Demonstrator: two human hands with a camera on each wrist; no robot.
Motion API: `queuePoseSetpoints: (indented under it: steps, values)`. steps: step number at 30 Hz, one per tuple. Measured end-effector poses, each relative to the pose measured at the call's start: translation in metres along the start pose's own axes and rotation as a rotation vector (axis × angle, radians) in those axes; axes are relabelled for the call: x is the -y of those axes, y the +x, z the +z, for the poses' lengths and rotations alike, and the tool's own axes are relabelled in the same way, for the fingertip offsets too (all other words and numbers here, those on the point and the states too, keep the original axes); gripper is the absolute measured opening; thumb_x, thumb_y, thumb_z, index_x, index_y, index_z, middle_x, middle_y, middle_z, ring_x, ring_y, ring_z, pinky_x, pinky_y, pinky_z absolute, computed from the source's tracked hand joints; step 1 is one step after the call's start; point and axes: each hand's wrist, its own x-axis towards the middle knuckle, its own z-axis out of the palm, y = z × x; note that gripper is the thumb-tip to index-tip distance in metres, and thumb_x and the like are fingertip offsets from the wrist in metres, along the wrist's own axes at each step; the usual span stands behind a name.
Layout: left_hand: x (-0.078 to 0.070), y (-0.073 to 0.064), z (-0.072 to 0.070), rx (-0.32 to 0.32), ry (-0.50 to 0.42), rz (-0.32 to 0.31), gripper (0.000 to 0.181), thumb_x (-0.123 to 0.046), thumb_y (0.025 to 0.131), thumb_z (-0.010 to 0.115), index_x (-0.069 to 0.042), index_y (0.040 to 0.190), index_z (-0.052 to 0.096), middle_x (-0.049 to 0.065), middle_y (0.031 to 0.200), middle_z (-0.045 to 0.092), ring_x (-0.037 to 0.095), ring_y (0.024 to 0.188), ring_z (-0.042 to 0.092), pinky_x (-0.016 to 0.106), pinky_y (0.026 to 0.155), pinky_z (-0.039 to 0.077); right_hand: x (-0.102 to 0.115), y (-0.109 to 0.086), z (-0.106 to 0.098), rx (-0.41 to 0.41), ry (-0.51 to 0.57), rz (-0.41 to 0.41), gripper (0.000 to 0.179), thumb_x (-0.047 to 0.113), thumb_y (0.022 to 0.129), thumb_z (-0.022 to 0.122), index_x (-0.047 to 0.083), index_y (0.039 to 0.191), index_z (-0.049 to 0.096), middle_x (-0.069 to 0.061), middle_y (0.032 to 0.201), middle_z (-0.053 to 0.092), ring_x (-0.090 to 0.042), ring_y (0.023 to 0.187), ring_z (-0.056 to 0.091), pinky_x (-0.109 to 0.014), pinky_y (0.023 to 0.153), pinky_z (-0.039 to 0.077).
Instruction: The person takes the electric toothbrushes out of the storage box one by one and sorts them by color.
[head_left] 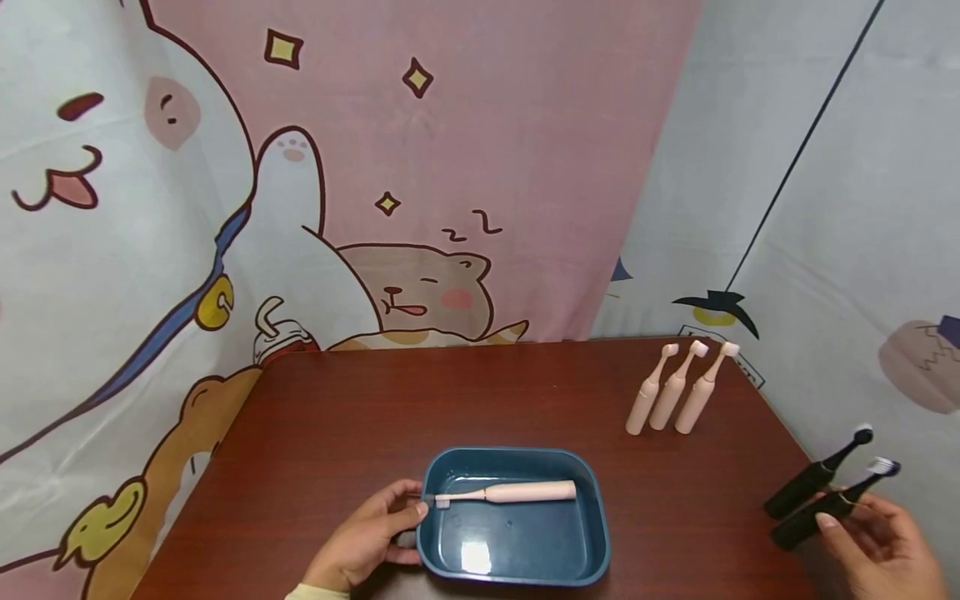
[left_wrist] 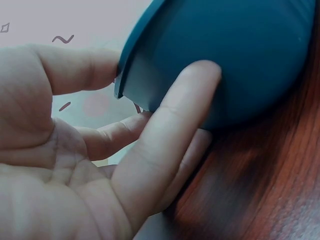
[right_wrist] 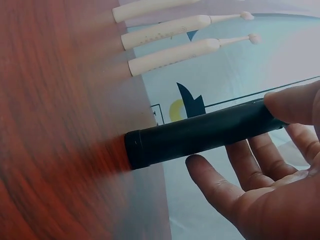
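Note:
My left hand [head_left: 372,532] grips the left end of a blue plastic bin [head_left: 517,581], thumb at the rim. In the left wrist view, one finger lies along the outer wall of the bin [left_wrist: 245,65]. A pale pink electric toothbrush [head_left: 531,492] lies inside, its head toward that hand. At the far right, my right hand [head_left: 885,542] holds a black electric toothbrush [head_left: 806,523] between thumb and fingers. In the right wrist view this black toothbrush [right_wrist: 200,132] stands base toward the table, its head out of frame. Another black toothbrush [head_left: 801,490] stands just beside it.
Three pale pink electric toothbrushes [head_left: 672,400] stand upright in a row at the back right of the brown wooden table [head_left: 450,392]. A cartoon-printed cloth [head_left: 525,167] hangs behind the table and along its sides.

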Motion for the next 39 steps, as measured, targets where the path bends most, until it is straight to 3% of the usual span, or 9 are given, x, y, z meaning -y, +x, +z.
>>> queuePoseSetpoints:
  steps: [8,16,20,27,32,39]
  values:
    - [0.0,0.0,0.001,-0.033,0.001,-0.007,0.056,-0.024,0.099,0.061,0.002,0.141,0.037,0.021,0.125,0.055,0.026,0.099,0.066,0.046,0.073,0.061,-0.005,0.002,0.002,0.029,-0.002,0.047,0.04,0.006,0.091,0.068,0.036,0.111,0.051,0.032,0.093,0.049,0.02,0.082,0.047,0.003,0.065,0.037]
    - [-0.001,0.0,0.002,-0.025,0.002,-0.008,0.054,-0.023,0.099,0.062,0.003,0.14,0.038,0.02,0.123,0.055,0.025,0.098,0.066,0.045,0.071,0.061,-0.005,-0.001,0.003,0.052,-0.068,0.062,0.036,0.01,0.091,0.069,0.034,0.112,0.051,0.032,0.098,0.046,0.019,0.084,0.046,0.002,0.065,0.037]
    - [-0.001,0.0,0.002,-0.017,-0.002,-0.001,0.053,-0.022,0.099,0.061,0.003,0.139,0.038,0.02,0.123,0.055,0.024,0.097,0.066,0.046,0.072,0.061,-0.002,-0.001,0.002,0.057,-0.086,0.078,0.041,0.014,0.092,0.069,0.04,0.114,0.046,0.028,0.099,0.045,0.018,0.086,0.044,0.002,0.066,0.037]
    - [0.001,-0.001,0.002,-0.027,0.001,-0.004,0.055,-0.022,0.099,0.061,0.004,0.141,0.036,0.02,0.124,0.055,0.025,0.098,0.066,0.046,0.073,0.061,0.008,-0.002,-0.005,-0.057,0.063,0.044,0.057,0.004,0.087,0.071,0.04,0.124,0.047,0.028,0.095,0.05,0.017,0.081,0.048,0.003,0.068,0.036]
    - [0.002,-0.001,0.002,-0.025,0.011,0.003,0.053,-0.023,0.099,0.06,0.003,0.14,0.037,0.018,0.123,0.054,0.023,0.097,0.065,0.044,0.072,0.061,0.017,-0.008,-0.006,-0.129,0.156,-0.078,0.056,-0.004,0.085,0.07,0.032,0.124,0.055,0.031,0.092,0.055,0.018,0.079,0.052,0.002,0.071,0.037]
    - [0.003,0.0,0.002,-0.027,0.01,0.004,0.053,-0.023,0.099,0.061,0.002,0.139,0.038,0.018,0.123,0.054,0.022,0.096,0.064,0.043,0.071,0.061,0.032,-0.015,-0.011,-0.146,0.213,-0.093,0.051,-0.007,0.084,0.069,0.029,0.117,0.058,0.029,0.09,0.059,0.018,0.077,0.056,0.001,0.071,0.038]
